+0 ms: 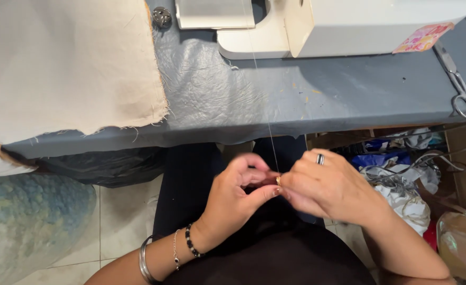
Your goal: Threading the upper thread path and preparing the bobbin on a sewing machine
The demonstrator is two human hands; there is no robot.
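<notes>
Table edge [296,124] seemingly blocks above.

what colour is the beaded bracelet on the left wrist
The beaded bracelet on the left hand wrist is black with a few pale beads, seen in the head view.

Small thing [278,180] between fingertips too tiny to identify

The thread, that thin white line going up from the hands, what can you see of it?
The thread is very thin and pale, almost white. It runs as one straight, taut line from the white sewing machine at the top, down across the grey table cover, past the table edge to the hands. Its lower end is pinched between the fingertips of the left hand and the right hand, where a tiny gold-coloured bit shows. What that bit is cannot be told.
</notes>
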